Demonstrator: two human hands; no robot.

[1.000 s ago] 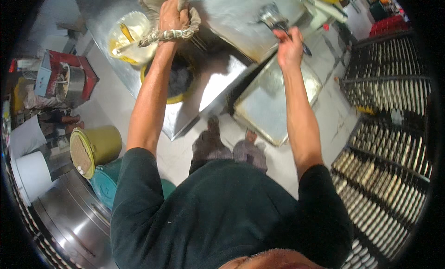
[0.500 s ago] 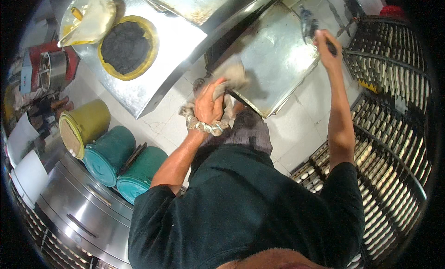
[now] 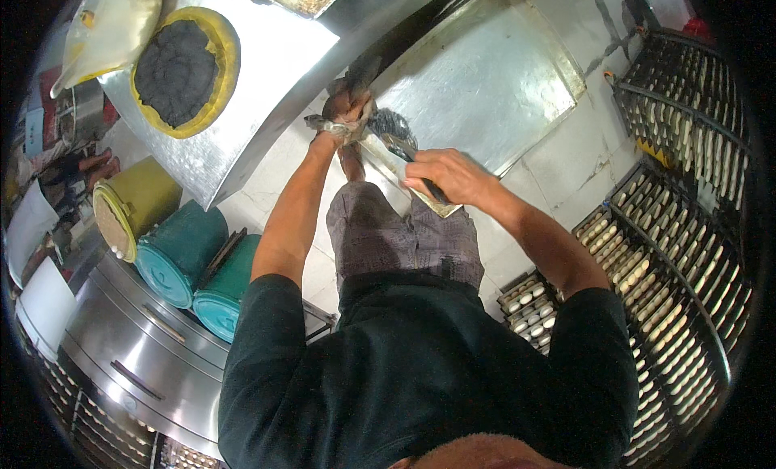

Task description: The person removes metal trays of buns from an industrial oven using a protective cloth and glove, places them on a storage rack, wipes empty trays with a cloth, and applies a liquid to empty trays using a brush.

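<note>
A large metal baking tray (image 3: 485, 73) lies ahead of me, its near corner close to my knees. My right hand (image 3: 454, 178) is closed around the black handle of a brush (image 3: 391, 128), whose dark bristles are over the tray's left edge. Just left of that edge, my left hand (image 3: 349, 107) is closed on a greyish cloth (image 3: 339, 129), part of it bunched at the wrist. Whether those fingers also touch the tray cannot be made out.
On the left, a steel table (image 3: 275, 49) bears a yellow tub (image 3: 230, 73) of dark dough-like mass. Below it stand a yellow bucket (image 3: 149, 194) and two green bins (image 3: 174, 255). Black racks (image 3: 683, 267) with rows of pale pieces line the right side.
My right hand has swung the brush from the tray's far right to its near left side. My left hand has moved forward with the cloth, and the whole view has shifted.
</note>
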